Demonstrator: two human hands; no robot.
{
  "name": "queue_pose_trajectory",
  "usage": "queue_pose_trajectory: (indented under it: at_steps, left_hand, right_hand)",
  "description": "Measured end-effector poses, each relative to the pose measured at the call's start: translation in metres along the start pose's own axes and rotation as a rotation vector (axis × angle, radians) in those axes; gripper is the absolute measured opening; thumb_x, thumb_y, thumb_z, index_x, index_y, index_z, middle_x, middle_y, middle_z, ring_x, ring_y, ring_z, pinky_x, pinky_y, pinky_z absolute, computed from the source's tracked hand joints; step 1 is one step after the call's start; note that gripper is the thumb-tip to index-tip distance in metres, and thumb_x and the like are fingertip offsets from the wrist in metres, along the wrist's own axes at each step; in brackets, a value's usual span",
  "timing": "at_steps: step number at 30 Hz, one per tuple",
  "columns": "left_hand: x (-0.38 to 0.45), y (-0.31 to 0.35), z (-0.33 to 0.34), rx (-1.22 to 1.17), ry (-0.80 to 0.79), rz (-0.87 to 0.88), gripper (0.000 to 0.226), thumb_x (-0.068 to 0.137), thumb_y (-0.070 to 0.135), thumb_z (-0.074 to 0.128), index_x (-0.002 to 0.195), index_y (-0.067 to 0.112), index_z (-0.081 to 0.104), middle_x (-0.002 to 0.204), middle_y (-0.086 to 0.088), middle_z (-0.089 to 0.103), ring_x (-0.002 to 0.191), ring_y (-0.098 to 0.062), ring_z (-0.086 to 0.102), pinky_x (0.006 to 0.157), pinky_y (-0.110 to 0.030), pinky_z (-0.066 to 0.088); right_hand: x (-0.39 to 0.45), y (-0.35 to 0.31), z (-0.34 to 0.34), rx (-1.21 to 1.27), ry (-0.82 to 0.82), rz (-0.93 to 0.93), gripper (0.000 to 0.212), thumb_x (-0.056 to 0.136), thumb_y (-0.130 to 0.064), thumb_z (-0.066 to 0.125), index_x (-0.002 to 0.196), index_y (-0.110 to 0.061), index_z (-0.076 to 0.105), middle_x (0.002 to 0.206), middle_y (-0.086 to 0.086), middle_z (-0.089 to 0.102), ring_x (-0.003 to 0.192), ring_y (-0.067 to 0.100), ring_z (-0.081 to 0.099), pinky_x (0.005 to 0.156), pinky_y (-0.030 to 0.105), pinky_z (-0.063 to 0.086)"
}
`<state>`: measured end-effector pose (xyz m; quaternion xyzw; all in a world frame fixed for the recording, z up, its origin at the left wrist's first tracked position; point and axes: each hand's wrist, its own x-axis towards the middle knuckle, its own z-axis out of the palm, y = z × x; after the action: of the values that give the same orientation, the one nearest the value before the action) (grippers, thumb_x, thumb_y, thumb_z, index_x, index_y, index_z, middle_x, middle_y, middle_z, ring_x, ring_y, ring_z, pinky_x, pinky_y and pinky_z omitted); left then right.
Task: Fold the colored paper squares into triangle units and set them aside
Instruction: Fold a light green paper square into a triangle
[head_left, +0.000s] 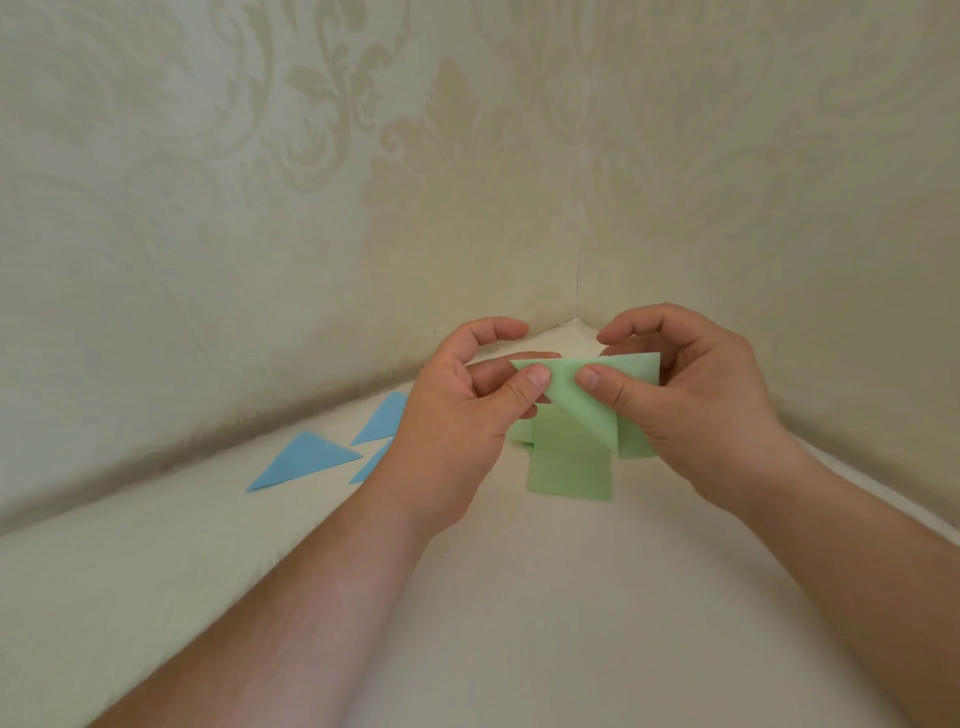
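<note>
A green paper square (587, 402) is held up just above the white table, bent over along a diagonal. My left hand (462, 410) pinches its upper left corner between thumb and fingers. My right hand (685, 395) pinches the paper's upper right part, thumb on the front. Under it lie more green paper squares (571, 473), loosely stacked and partly hidden by both hands. Three blue folded triangles lie to the left: one at the front (304, 460), one nearer the wall (383, 418), and one partly behind my left wrist (371, 462).
The white table (545, 597) sits in a corner between two walls with pale patterned wallpaper (363, 182). The walls close off the far side and both flanks of the table.
</note>
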<state>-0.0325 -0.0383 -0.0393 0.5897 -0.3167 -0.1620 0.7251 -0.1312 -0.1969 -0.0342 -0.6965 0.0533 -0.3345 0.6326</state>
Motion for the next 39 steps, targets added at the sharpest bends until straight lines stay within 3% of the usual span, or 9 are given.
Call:
queue_pose_trajectory:
  at_steps: [3,7,13,17,23,29,34,37,39]
  left_hand:
    - [0.001,0.0,-0.001,-0.07,0.059,-0.03,0.026,0.093,0.004,0.07,0.113,0.017,0.062,0.083,-0.003,0.074,0.083,-0.017,0.07,0.085,-0.034,0.053]
    - [0.002,0.0,-0.002,-0.119,0.076,-0.071,0.027,0.092,0.005,0.072,0.115,0.016,0.062,0.084,-0.005,0.074,0.083,-0.017,0.071,0.085,-0.032,0.054]
    - [0.001,0.0,-0.002,-0.109,0.089,-0.053,0.01,0.093,0.006,0.07,0.099,0.013,0.07,0.084,-0.004,0.073,0.077,-0.015,0.069,0.079,-0.03,0.054]
    - [0.001,0.002,-0.003,-0.098,0.103,-0.063,0.01,0.094,0.004,0.069,0.101,0.01,0.071,0.08,-0.003,0.075,0.073,-0.012,0.069,0.075,-0.026,0.057]
    - [0.002,0.003,-0.006,-0.05,0.13,-0.087,0.013,0.094,0.003,0.069,0.102,0.014,0.072,0.083,-0.002,0.076,0.075,-0.012,0.07,0.076,-0.027,0.056]
    - [0.002,0.004,-0.007,0.017,0.167,-0.074,0.02,0.096,-0.001,0.064,0.103,0.015,0.073,0.086,-0.007,0.077,0.077,-0.016,0.07,0.077,-0.032,0.056]
    - [0.002,0.004,-0.006,0.148,0.182,0.015,0.021,0.094,-0.002,0.066,0.105,0.015,0.072,0.084,-0.014,0.077,0.075,-0.016,0.071,0.072,-0.025,0.056]
    - [0.001,0.002,-0.003,0.135,0.163,0.003,0.024,0.094,0.005,0.069,0.114,0.019,0.069,0.09,-0.018,0.076,0.081,-0.019,0.071,0.08,-0.034,0.06]
    - [0.0,-0.001,-0.002,0.077,0.105,-0.08,0.029,0.088,0.018,0.073,0.116,0.019,0.068,0.093,-0.016,0.075,0.089,-0.025,0.072,0.087,-0.043,0.06]
  right_hand:
    - [-0.001,0.001,0.001,0.003,0.0,0.005,0.021,0.065,-0.024,0.087,0.083,-0.029,0.077,0.084,0.002,0.075,0.07,0.013,0.067,0.063,0.027,0.057]
    - [-0.002,-0.001,0.004,0.007,-0.028,-0.008,0.014,0.069,-0.016,0.084,0.079,-0.021,0.075,0.074,-0.009,0.073,0.064,0.004,0.064,0.059,0.018,0.051]
    - [0.0,0.0,0.003,-0.031,0.002,-0.005,0.008,0.068,-0.025,0.084,0.073,-0.026,0.079,0.073,-0.007,0.074,0.066,0.006,0.066,0.063,0.021,0.054]
    - [0.002,0.001,0.0,-0.067,0.004,-0.01,0.016,0.081,-0.012,0.083,0.07,-0.024,0.079,0.072,-0.006,0.075,0.066,0.005,0.065,0.062,0.019,0.051]
    - [0.004,0.003,-0.007,-0.108,-0.082,0.111,0.013,0.089,-0.009,0.077,0.082,-0.02,0.081,0.086,0.008,0.078,0.076,0.015,0.066,0.072,0.038,0.05]
    - [0.006,0.01,-0.009,-0.168,-0.11,0.167,0.011,0.092,-0.013,0.074,0.083,-0.017,0.078,0.09,0.017,0.075,0.074,0.017,0.06,0.07,0.037,0.045]
    - [0.007,0.015,-0.01,-0.217,-0.179,0.236,0.012,0.095,-0.016,0.071,0.084,-0.015,0.075,0.082,0.004,0.076,0.072,0.013,0.064,0.074,0.039,0.053]
    - [0.008,0.017,-0.01,-0.201,-0.201,0.254,0.014,0.097,-0.015,0.069,0.084,-0.014,0.074,0.086,0.008,0.077,0.076,0.018,0.067,0.083,0.05,0.057]
    - [0.007,0.016,-0.008,-0.156,-0.191,0.244,0.014,0.097,-0.014,0.068,0.085,-0.012,0.073,0.083,0.008,0.075,0.075,0.019,0.065,0.079,0.047,0.056]
